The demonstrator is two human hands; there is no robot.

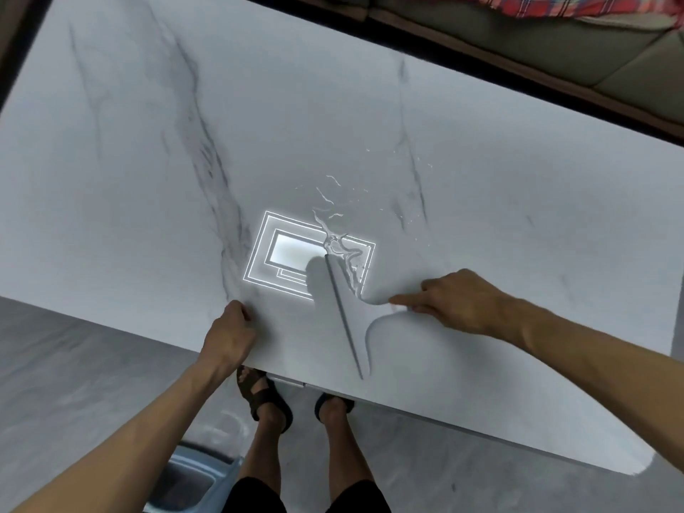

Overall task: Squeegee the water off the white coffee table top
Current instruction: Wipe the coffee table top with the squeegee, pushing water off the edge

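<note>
The white marble-patterned coffee table top (155, 224) fills most of the head view. A pale grey squeegee (349, 312) lies flat on it near the front edge, its long blade running from the middle toward the edge. My right hand (455, 303) grips its handle. A thin streak of water (335, 242) with scattered droplets spreads beyond the blade's far end. My left hand (229, 335) rests on the table's front edge, fingers curled over it.
A ceiling light's reflection (285, 253) shines on the top beside the blade. A sofa with a red plaid cloth (577, 9) runs along the far side. A light blue bucket (192, 479) stands on the grey floor by my sandalled feet (266, 398).
</note>
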